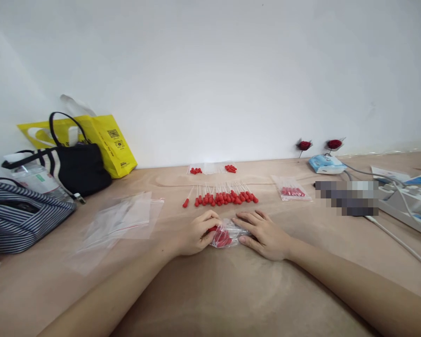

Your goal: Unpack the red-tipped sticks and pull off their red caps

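Note:
My left hand (pixel 196 234) is curled, its fingers pinched on the left end of a small clear plastic bag (pixel 226 235) holding several red-bulbed droppers. My right hand (pixel 261 232) lies flat on the bag's right side, fingers stretched out and pressing it to the table. Just beyond the hands a row of loose droppers with red bulbs (pixel 221 197) lies side by side. A filled clear bag (pixel 292 191) lies to the right of the row.
Empty clear bags (pixel 124 219) lie at left. A striped bag (pixel 19 215), black handbag (pixel 77 166) and yellow bag (pixel 108 140) stand at far left. More droppers (pixel 214 169) lie near the wall. A power strip with cables (pixel 405 203) and tissue pack (pixel 326 164) sit right.

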A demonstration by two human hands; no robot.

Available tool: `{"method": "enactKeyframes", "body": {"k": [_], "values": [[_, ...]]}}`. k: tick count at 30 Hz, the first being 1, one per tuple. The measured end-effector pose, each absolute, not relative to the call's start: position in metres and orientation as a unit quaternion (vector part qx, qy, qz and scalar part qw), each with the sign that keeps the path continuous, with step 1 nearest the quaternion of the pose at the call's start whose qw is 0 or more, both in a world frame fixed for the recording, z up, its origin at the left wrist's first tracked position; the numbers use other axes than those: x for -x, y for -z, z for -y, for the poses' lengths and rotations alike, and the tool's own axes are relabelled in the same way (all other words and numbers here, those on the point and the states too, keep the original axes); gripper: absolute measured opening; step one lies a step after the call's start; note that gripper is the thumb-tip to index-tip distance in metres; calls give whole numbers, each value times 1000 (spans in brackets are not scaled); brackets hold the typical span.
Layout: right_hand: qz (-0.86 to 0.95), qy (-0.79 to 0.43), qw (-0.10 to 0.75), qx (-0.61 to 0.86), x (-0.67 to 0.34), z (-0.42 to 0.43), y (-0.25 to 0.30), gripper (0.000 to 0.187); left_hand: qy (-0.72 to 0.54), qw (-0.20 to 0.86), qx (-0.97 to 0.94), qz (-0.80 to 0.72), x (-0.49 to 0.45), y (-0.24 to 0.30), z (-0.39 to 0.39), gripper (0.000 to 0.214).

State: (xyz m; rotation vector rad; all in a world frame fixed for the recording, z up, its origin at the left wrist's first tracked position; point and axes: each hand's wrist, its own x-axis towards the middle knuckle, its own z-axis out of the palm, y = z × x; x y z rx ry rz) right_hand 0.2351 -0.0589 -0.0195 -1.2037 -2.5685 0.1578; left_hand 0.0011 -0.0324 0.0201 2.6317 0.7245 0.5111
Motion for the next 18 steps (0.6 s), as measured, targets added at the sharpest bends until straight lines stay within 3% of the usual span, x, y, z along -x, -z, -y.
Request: {"method": "enactKeyframes", "body": {"k": [9, 18], "values": [[899, -63, 139, 410, -244, 54, 16, 53, -166, 185, -905, -346, 48, -18, 16, 32], [900, -69, 150, 403, -252, 48, 18, 54, -98, 154, -915, -359, 15, -21, 17, 17]]}}
